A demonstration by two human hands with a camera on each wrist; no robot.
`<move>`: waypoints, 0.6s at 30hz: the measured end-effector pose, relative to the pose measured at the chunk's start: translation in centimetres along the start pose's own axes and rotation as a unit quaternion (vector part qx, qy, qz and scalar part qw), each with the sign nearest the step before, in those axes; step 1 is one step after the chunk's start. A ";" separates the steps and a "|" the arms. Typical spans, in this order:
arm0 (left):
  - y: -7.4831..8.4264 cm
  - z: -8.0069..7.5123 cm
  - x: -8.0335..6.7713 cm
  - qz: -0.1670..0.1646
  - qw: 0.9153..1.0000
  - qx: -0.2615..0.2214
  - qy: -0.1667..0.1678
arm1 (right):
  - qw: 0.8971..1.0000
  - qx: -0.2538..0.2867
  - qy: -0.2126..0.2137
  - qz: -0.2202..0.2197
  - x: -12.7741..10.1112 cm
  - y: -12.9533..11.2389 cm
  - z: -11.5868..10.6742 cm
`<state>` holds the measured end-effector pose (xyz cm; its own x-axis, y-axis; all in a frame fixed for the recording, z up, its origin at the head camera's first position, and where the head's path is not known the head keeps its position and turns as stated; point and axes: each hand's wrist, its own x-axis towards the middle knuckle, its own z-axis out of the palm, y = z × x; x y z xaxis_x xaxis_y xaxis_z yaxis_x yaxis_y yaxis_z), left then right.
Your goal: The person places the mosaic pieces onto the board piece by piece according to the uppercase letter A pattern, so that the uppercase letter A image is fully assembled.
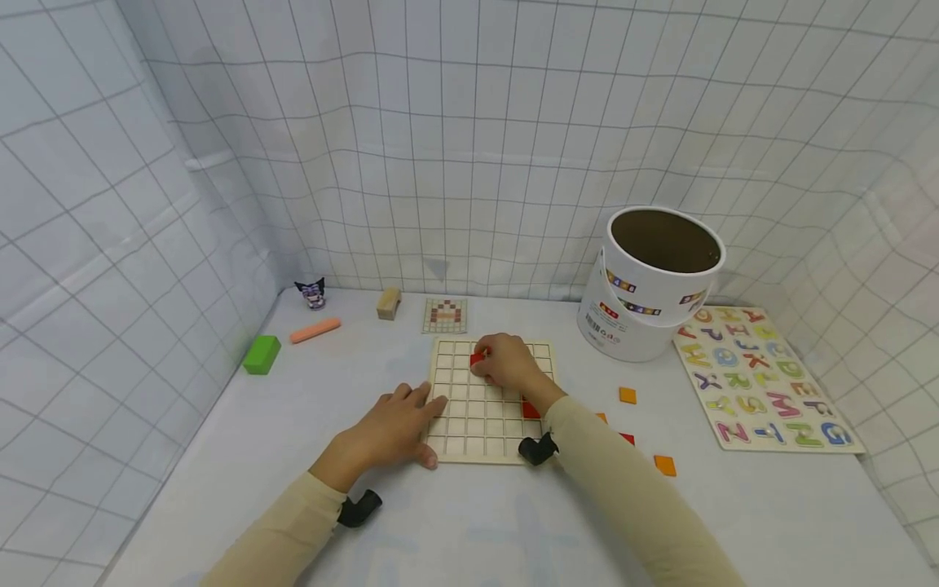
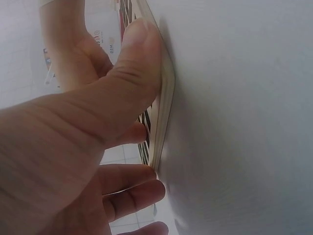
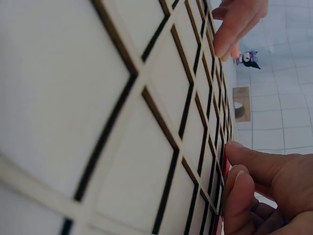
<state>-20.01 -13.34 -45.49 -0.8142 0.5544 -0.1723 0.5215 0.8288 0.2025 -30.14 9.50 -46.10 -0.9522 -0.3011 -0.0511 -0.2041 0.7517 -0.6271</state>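
A wooden grid board (image 1: pixel 456 446) lies flat on the white table. My left hand (image 1: pixel 396 424) rests along its left side, fingers spread over the edge and thumb at the front corner; in the left wrist view the thumb (image 2: pixel 139 54) touches the rim. Over the upper middle of the board my right hand (image 1: pixel 509 363) pinches a red square tile (image 1: pixel 476 359). The right wrist view shows that red tile (image 3: pixel 225 161) against the grid, under thumb and fingertips. Another red tile (image 1: pixel 531 409) sits in the board near the right forearm, partly hidden.
Loose orange tiles (image 1: pixel 627 395) and a red tile (image 1: pixel 627 439) lie right of the board. A pattern card (image 1: pixel 445 315) lies behind it. Farther right are a white bucket (image 1: pixel 631 334) and an alphabet board (image 1: pixel 766 379). A green block (image 1: pixel 262 355), orange stick (image 1: pixel 315 330), wooden block (image 1: pixel 389 303) and figurine (image 1: pixel 313 293) stand left.
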 end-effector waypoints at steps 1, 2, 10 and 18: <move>0.0 0.0 0.0 -0.002 1.000 0.001 -0.001 | 1.000 0.015 0.000 0.004 -0.1 0.1 -0.2; 0.0 0.0 0.0 -0.001 1.000 0.001 -0.002 | 1.000 0.029 -0.001 0.007 -0.2 0.3 -0.5; 0.1 -0.3 -0.1 -0.001 1.000 -0.006 -0.006 | 0.985 0.172 -0.017 0.014 -3.2 3.1 -4.7; 0.2 -0.3 0.0 -0.008 1.000 -0.008 -0.013 | 0.975 0.215 -0.022 0.052 -9.7 8.1 -8.4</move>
<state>-19.96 -13.21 -45.12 -0.8148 0.5438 -0.2009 0.5048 0.8359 0.2157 -24.41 23.44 -44.19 -0.9498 -0.2687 -0.1600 0.0167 0.4673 -0.8840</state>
